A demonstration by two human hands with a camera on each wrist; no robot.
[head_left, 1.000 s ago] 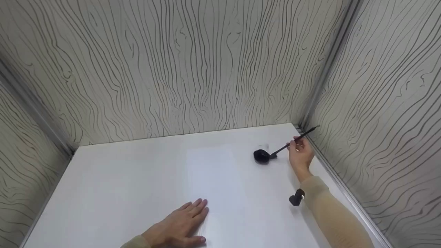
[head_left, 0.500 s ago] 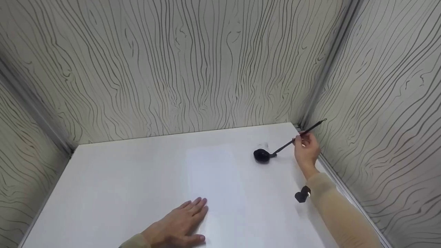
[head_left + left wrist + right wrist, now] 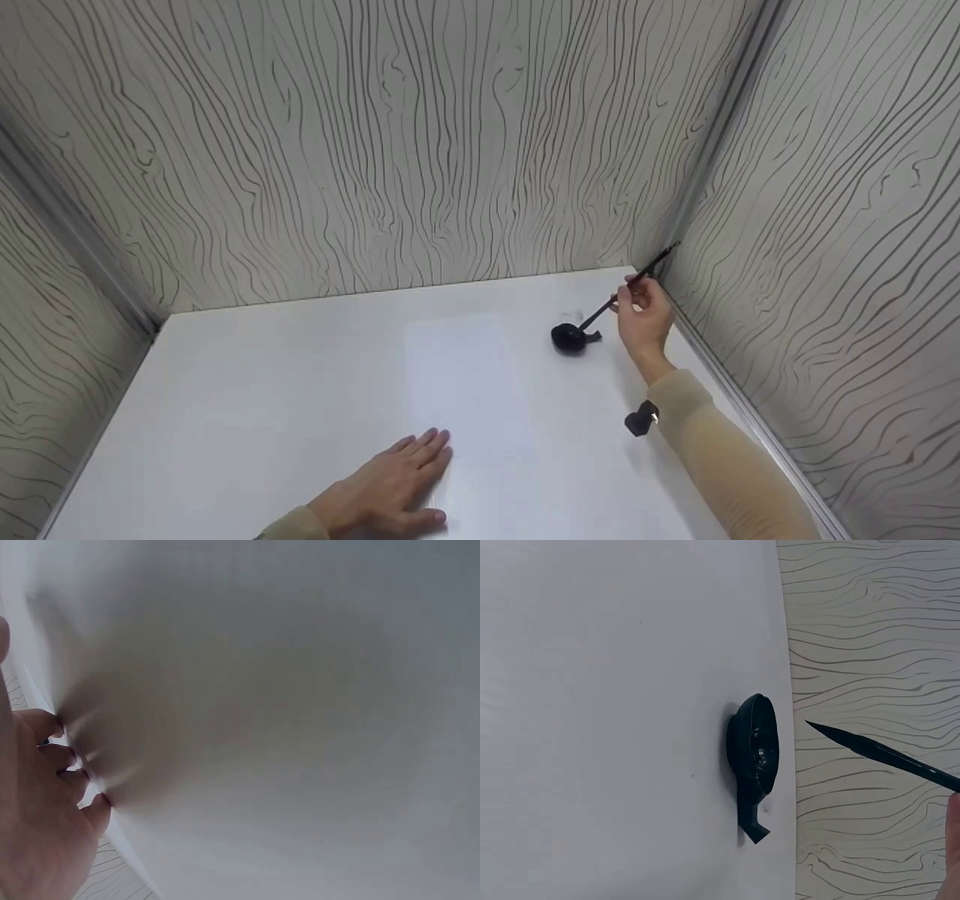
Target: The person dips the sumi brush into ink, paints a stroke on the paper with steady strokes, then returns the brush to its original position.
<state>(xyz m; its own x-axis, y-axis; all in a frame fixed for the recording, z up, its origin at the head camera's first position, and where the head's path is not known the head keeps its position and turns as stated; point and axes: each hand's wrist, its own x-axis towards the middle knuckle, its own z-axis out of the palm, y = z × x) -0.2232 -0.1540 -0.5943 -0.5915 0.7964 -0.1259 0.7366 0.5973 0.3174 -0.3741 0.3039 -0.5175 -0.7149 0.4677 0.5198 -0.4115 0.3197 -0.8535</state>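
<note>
My right hand (image 3: 643,319) pinches a thin, dark writing brush (image 3: 600,310) by its handle. The brush slants down to the left, and its tip overlaps the far rim of a small black dish (image 3: 568,339) in the head view. From the right wrist, the dish (image 3: 754,742) shows a hollow, glossy inside and a short bent handle; the pointed brush tip (image 3: 825,728) is apart from it. Palm down on the white table lies my left hand (image 3: 394,484), its fingers extended. In the left wrist view this hand's (image 3: 45,817) fingertips meet the white surface.
The white table (image 3: 247,405) ends at wood-grain patterned walls (image 3: 420,150) at the back and sides. A paler rectangular patch (image 3: 465,375) shows on the tabletop ahead of the left hand. A black wrist camera (image 3: 641,418) juts from the right sleeve.
The right hand moved slightly right, then back left and farther away, bringing the brush tip from beside the dish's handle to over its far rim. The left hand and dish stay nearly in place.
</note>
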